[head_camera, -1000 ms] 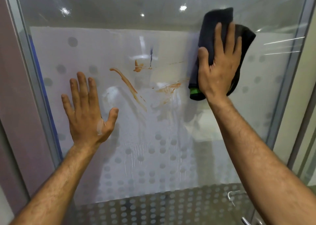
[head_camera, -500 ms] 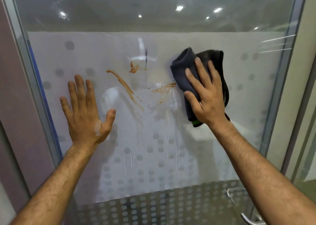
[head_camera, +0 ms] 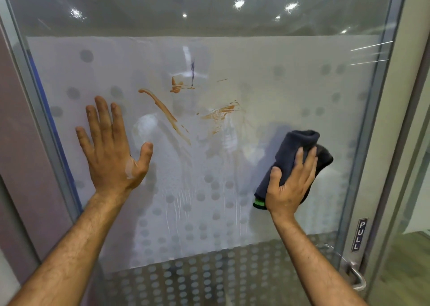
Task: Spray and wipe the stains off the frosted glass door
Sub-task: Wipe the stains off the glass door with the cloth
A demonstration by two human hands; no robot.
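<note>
On the frosted glass door point(head_camera: 279, 73), your left hand point(head_camera: 111, 152) lies flat, fingers straight and spread, holding nothing, palm against the pane left of the stains. Your right hand point(head_camera: 290, 184) presses a folded dark microfibre cloth point(head_camera: 295, 152) to the glass at lower right, fingers over the cloth, thumb along its left edge. Green trim point(head_camera: 259, 205) shows at the cloth's bottom corner, just beside your wrist.

Stains sit between and above your hands: a long diagonal brown streak point(head_camera: 165, 115) nearest your left hand, a small brown blotch point(head_camera: 176, 84) above it, a thin dark vertical mark point(head_camera: 193, 69) next to that, and a smeared brown patch point(head_camera: 221, 113) up-left of the cloth. Cloth is apart from all of them. Liquid run marks point(head_camera: 176, 210) trail down the dotted frosting below the stains.

Metal door handle point(head_camera: 356, 277) at bottom right, with a vertical "PULL" label point(head_camera: 359, 234) on the frame above it. White smear point(head_camera: 129, 169) on the back of your left hand near the thumb.
</note>
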